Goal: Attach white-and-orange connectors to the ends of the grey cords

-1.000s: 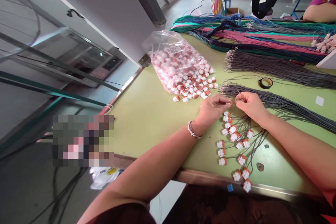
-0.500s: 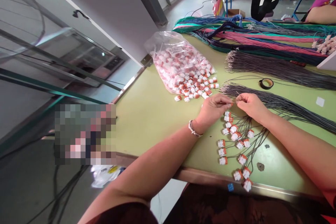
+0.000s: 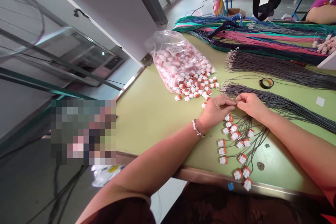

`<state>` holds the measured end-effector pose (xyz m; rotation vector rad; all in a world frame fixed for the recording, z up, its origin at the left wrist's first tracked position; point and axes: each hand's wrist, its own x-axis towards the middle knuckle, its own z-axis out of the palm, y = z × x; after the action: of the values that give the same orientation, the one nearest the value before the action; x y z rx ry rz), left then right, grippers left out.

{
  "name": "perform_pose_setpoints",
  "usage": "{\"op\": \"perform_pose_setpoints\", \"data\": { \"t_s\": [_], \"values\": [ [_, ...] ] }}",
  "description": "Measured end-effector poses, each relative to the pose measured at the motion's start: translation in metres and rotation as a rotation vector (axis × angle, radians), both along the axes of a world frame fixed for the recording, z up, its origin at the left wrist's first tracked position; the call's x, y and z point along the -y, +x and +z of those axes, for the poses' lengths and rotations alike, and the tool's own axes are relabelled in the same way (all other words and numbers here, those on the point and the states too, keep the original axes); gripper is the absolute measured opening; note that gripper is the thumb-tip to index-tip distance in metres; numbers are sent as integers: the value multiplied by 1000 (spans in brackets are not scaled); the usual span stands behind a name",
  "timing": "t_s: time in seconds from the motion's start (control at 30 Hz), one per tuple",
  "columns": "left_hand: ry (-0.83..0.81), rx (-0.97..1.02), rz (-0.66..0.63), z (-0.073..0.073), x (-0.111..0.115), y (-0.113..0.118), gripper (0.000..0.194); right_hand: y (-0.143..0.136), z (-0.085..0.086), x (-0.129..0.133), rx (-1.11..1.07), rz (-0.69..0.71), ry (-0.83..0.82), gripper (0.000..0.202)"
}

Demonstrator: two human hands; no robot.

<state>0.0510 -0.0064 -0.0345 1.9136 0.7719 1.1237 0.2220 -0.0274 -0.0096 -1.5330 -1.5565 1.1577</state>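
Note:
My left hand [image 3: 216,109], with a white band at its wrist, is closed in a pinch on a small orange-and-white connector, almost wholly covered by the fingers. Against its fingertips, my right hand [image 3: 248,104] pinches a thin dark wire; a short bit of it sticks up above the thumb and finger. Just below the hands lie several white-and-orange connectors [image 3: 235,135] with dark wires [image 3: 256,143] attached. Behind the right hand stretches a bundle of dark wires [image 3: 286,104], its metal-tipped ends toward the left.
A clear plastic bag [image 3: 175,56] spills loose connectors [image 3: 195,87] onto the green table [image 3: 152,119]. Black tape [image 3: 266,83] lies between the near bundle and another dark wire bundle [image 3: 267,68]. Coloured wires [image 3: 252,36] run along the back. At top right, another person's arm [image 3: 321,14] shows.
My left hand has moved slightly right, bringing the connector up to the wire in my right hand. The orange of the connector is now mostly hidden. My right hand has hardly moved.

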Motion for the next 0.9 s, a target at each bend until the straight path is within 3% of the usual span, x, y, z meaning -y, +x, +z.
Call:
{"op": "perform_pose_setpoints", "data": {
  "t_s": [0.2, 0.37, 0.43, 0.5, 0.57, 0.73, 0.9],
  "values": [
    [-274, -129, -20, 4, 15, -2, 6, 2, 2, 2, -80, -58, 14, 16],
    [-80, -359, -304, 29, 29, -11, 13, 0, 6, 6, -251, -148, -12, 29],
    [19, -440, -172, 40, 23, -22, 17, -1, 5, 6, -287, -142, -27, 31],
    [65, -568, 204, 44, 12, -37, 19, -3, 3, 6, -324, -147, -30, 33],
    [66, -721, 400, 41, -1, -52, 17, -4, 2, 6, -350, -152, -26, 33],
    [88, -755, 279, 24, -16, -66, 4, -10, 3, 9, -300, -140, 8, 23],
    [24, -511, 186, 30, -13, -58, 11, -13, 5, 10, -218, -106, 15, 25]
  ]
}}
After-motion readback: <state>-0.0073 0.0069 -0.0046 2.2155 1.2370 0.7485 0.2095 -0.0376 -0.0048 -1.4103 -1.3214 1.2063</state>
